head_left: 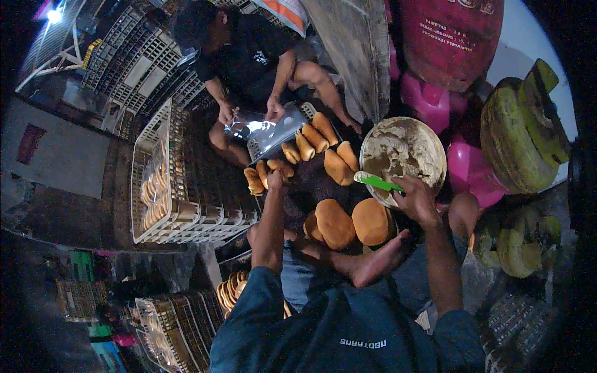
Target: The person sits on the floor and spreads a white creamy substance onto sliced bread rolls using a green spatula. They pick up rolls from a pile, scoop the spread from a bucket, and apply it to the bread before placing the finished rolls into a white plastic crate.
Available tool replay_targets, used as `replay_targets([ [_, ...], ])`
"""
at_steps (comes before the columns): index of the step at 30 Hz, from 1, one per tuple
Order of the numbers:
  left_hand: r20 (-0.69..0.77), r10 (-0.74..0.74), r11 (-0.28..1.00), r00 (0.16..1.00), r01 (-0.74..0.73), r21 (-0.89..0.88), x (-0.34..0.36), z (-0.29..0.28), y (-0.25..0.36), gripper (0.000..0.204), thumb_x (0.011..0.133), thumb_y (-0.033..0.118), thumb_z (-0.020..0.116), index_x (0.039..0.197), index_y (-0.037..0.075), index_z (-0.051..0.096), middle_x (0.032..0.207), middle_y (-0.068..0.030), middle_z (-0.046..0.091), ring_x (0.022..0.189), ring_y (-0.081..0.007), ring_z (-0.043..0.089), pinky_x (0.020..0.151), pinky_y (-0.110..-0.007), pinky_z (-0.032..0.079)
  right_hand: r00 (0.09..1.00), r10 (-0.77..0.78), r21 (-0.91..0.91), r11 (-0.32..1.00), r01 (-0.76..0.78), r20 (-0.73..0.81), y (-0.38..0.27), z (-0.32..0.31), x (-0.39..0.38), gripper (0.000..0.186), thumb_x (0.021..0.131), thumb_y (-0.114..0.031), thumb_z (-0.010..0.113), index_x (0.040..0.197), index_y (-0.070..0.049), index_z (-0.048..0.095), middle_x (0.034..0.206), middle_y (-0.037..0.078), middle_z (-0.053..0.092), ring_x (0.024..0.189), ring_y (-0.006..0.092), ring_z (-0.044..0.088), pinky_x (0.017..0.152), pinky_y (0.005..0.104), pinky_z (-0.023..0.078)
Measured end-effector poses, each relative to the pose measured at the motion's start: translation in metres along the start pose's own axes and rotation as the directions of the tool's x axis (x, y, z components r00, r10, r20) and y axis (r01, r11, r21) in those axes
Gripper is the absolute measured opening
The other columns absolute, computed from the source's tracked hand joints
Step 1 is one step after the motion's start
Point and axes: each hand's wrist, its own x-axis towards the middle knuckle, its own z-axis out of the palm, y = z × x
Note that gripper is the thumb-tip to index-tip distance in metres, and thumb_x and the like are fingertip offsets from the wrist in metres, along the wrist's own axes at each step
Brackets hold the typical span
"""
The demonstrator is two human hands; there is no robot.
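Note:
My right hand (415,196) is closed round a spatula (380,183) with a green handle, over the near rim of a round tub (440,146). Thick pale cream (401,149) fills much of the tub. At the end of a row of folded bread rolls, my left hand (277,178) has its fingers on a brown bread roll (281,168), which it partly hides. More folded rolls (305,146) lie farther off. Flat round buns (336,224) rest just in front of my legs, with another bun (373,222) beside them.
Across from me a seated person (245,68) holds a clear plastic bag (261,130) in both hands. White slatted crates (193,214) with bagged bread stand at left. Pink gas cylinders (472,168), a green one (522,137) and a wooden board (351,50) stand at the right and back.

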Motion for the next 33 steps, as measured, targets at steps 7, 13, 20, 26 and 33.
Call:
replay_targets([
  [7,0.104,0.393,0.322,0.914,-0.243,0.915,-0.078,0.144,-0.007,0.07,0.079,0.049,0.073,0.129,0.006,0.053,0.127,-0.0235,0.052,0.119,-0.0451,0.048,0.1,-0.055,0.038,0.952,0.261,-0.061,0.965,-0.254,0.158,0.02,-0.01,-0.011,0.039,0.087,-0.023,0.064,0.122,-0.007,0.062,0.118,0.022,0.064,0.105,0.0419,0.062,0.092,0.0484,0.05],
  [13,0.722,0.09,0.087,0.686,-0.728,0.68,-0.226,0.208,-0.037,0.088,0.077,0.047,0.074,0.143,0.001,0.038,0.148,-0.0234,0.034,0.14,-0.0425,0.028,0.111,-0.059,0.026,0.882,0.356,-0.308,0.915,-0.261,0.309,0.0,0.0,-0.014,0.027,0.087,-0.013,0.054,0.109,0.002,0.057,0.103,0.026,0.064,0.096,0.0426,0.065,0.084,0.0504,0.051],
  [20,0.724,0.16,-0.201,0.671,-0.696,0.689,-0.257,0.23,-0.118,0.087,0.079,0.036,0.068,0.15,0.004,0.027,0.152,-0.0233,0.029,0.143,-0.0398,0.025,0.112,-0.061,0.022,0.916,0.288,-0.507,0.854,-0.114,0.278,0.015,0.041,-0.049,0.015,0.081,-0.009,0.056,0.082,-0.002,0.069,0.078,0.021,0.068,0.072,0.0374,0.07,0.062,0.0469,0.056],
  [26,0.672,0.079,0.054,0.736,-0.676,0.735,-0.241,0.235,-0.097,0.081,0.076,0.034,0.069,0.145,0.008,0.036,0.144,-0.0193,0.038,0.137,-0.0375,0.033,0.108,-0.06,0.026,0.774,0.404,-0.49,0.86,-0.141,0.487,0.007,0.033,-0.013,0.021,0.079,-0.014,0.06,0.091,-0.001,0.072,0.09,0.023,0.07,0.085,0.0373,0.07,0.075,0.0475,0.056],
  [33,0.634,-0.216,0.147,0.743,-0.617,0.773,-0.231,0.231,-0.025,0.075,0.072,0.032,0.078,0.134,0.006,0.045,0.132,-0.016,0.047,0.126,-0.0326,0.046,0.096,-0.052,0.043,0.793,0.447,-0.236,0.894,-0.381,0.414,0.019,0.033,-0.011,0.033,0.086,-0.031,0.064,0.099,-0.002,0.071,0.09,0.022,0.07,0.084,0.0371,0.069,0.077,0.045,0.054],
])
